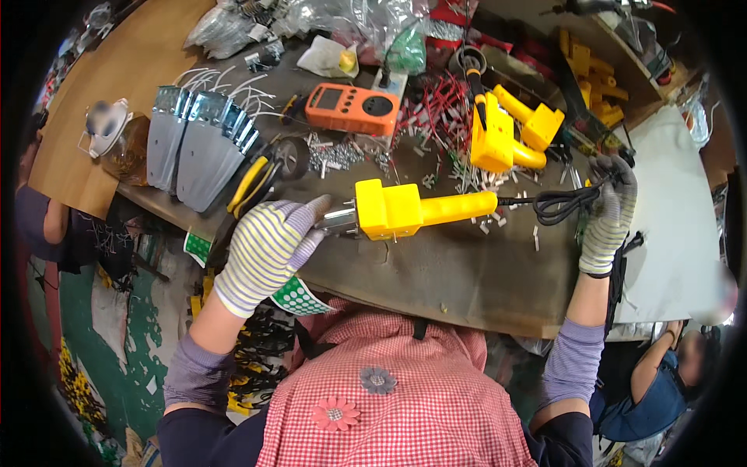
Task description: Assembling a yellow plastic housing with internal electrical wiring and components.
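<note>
My left hand point(270, 247), in a striped knit glove, is closed round the flat metal end point(339, 221) of a yellow-handled electric tool point(389, 210). The tool lies level above the front part of the workbench, its block-shaped housing beside my left hand and its round handle pointing right. A black power cord point(554, 207) comes out of the handle and is looped into a small bundle. At the right, my gloved right hand point(611, 204) is closed on that cord at the far side of the loops.
On the workbench point(482, 272) are more yellow tool housings point(498, 136), an orange meter point(352, 109), grey metal plates with white wires point(212, 152), yellow-handled pliers point(253, 183) and scattered red wires point(440, 109) with small connectors. Other people sit at the left and right edges.
</note>
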